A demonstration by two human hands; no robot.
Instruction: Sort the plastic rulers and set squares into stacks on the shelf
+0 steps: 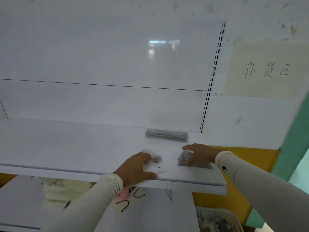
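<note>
Both hands are on the white shelf (66,148) near its front edge, each working a small pile of clear plastic. The left hand (135,168) has its fingers curled over the near side of a pile of set squares (154,159), thumb stretched toward the shelf lip; it looks to be holding the pile, though blur hides the exact contact. The right hand (199,154) lies with fingers spread fairly wide and pressed on a second pile (184,158), which sticks out past its fingertips to the left. To do this step well, I would square each pile by pushing the edges flush with flat fingers, not pinching, since thin clear plastic slides easily. Beyond the right fingertips, toward the back wall, a finished stack of rulers (167,135) lies flat, its long axis running left to right along the back of the shelf. Which way the set squares point cannot be told.
</note>
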